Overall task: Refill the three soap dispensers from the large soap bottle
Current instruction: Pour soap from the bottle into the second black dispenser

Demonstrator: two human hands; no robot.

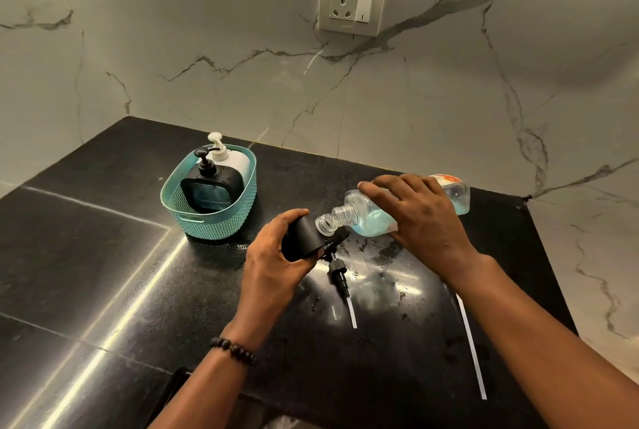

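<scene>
Head view: the teal basket [211,221] stands on the black counter [86,256] and serves as the landmark here. Inside it stand two dispensers with their pumps on, a black dispenser [211,192] at the front and a white dispenser [235,160] just behind it. To the right of the basket, the left hand [273,256] curls around a third, open black dispenser [307,235], tilted with its top toward the right. Farther right of the basket, the right hand [418,214] grips the large soap bottle [380,211] from above; the clear bottle lies nearly on its side, blue soap pooled in its lower half, and its uncapped threaded neck meets the mouth of the open dispenser (whether soap is flowing cannot be told). Nearer the camera than the basket, just below the left hand, a black pump head [339,273] with its clear tube lies flat on the counter. Another clear tube [472,345] lies well to the right of it. A beaded bracelet [233,350] circles the left wrist. A wall socket [352,3] sits on the marble wall high above the basket.
</scene>
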